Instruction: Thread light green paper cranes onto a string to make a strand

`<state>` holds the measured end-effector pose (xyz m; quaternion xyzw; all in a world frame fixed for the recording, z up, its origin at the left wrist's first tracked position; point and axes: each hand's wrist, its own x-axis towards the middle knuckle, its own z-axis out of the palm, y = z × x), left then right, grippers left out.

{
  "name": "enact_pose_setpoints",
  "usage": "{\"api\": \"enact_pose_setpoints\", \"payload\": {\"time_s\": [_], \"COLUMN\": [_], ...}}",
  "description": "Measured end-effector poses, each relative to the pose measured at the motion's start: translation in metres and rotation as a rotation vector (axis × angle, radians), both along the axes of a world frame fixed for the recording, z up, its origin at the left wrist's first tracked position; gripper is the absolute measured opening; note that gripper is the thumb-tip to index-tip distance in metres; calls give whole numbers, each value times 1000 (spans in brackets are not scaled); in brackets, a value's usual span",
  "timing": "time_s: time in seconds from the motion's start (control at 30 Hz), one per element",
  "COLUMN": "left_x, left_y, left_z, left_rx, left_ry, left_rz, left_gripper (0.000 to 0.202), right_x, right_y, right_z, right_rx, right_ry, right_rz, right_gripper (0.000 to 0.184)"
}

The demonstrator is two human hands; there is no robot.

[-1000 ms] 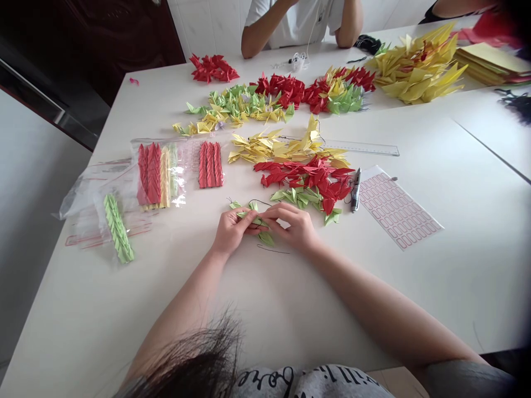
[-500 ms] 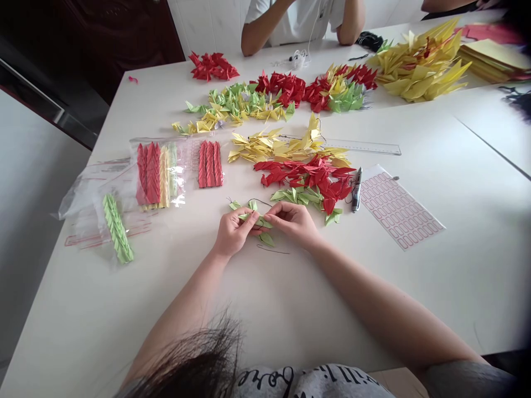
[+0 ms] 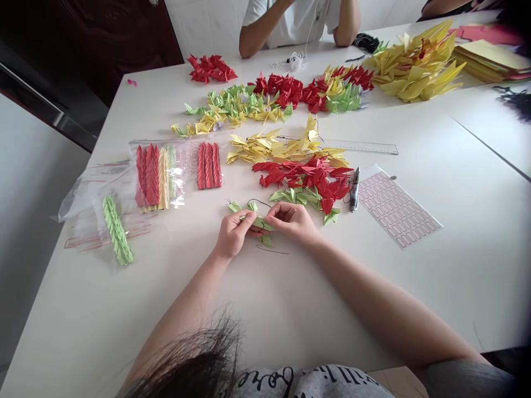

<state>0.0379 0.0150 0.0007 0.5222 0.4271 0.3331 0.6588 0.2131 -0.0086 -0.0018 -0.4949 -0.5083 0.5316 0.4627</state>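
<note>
My left hand and my right hand meet just above the white table, pinching a small green folded paper crane between their fingers. A few more green folded pieces lie close by on a thin black thread. Another loose length of black thread rests below my hands. Just beyond my right hand lies a heap of light green paper cranes, with a red heap and a yellow heap behind it.
To the right are a marker pen, a sheet of red-edged labels and a clear ruler. Plastic bags of folded paper lie left. Further paper heaps and a seated person occupy the far side.
My fingers have shifted slightly on the green paper crane, and my hands remain together. The view has drifted a little; the heaps on the table have not visibly moved.
</note>
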Motion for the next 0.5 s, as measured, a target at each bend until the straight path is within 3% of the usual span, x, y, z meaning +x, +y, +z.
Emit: {"api": "enact_pose_setpoints", "payload": {"time_s": [0.27,0.5], "left_x": [-2,-2], "left_y": [0,-1], "left_z": [-2,-3], "left_rx": [146,170], "left_ry": [90,76], "left_rz": [49,34], "left_gripper": [36,34], "right_x": [2,9], "right_y": [0,4], "right_z": [-1,7], "right_rx": [13,-62], "right_ry": [-97,-95], "right_rz": [91,129], "right_gripper": [39,48]}}
